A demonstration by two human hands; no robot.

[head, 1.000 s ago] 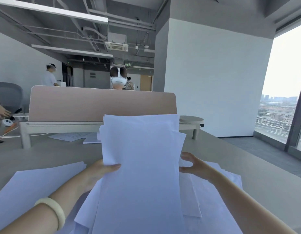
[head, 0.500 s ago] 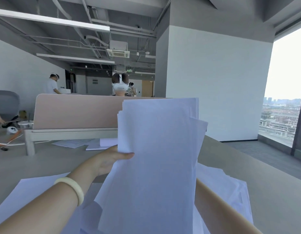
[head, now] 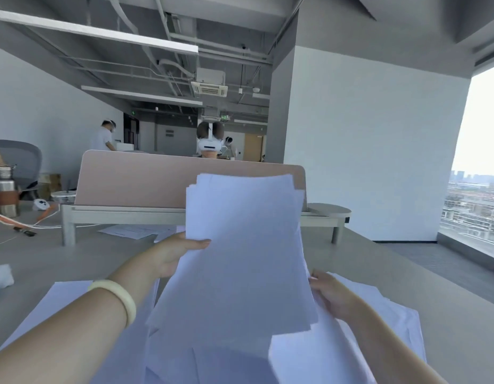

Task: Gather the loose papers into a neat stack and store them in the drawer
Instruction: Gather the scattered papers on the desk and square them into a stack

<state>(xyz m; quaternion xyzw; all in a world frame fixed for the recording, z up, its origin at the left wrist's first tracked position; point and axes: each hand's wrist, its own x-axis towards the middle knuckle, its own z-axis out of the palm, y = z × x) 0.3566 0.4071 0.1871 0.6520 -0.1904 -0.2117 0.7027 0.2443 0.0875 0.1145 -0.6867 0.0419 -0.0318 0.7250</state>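
A sheaf of white papers [head: 240,250] is lifted above the grey desk [head: 448,328], its top edges uneven. My left hand [head: 174,253] grips its left edge, thumb on the front; a pale bangle sits on that wrist. My right hand [head: 331,293] holds the sheaf's lower right edge, fingers partly hidden behind the sheets. More loose white sheets [head: 378,328] lie spread on the desk under and around my arms. No drawer is in view.
A pink divider panel [head: 135,178] on a low shelf [head: 124,213] stands across the desk, with papers [head: 135,231] under it. A steel flask [head: 5,192] and cables lie far left. People stand behind the divider. A window is at right.
The sheaf rose, then dropped lower and tilted. My right hand, hidden behind the papers half a second ago, now shows at the sheaf's lower right edge.
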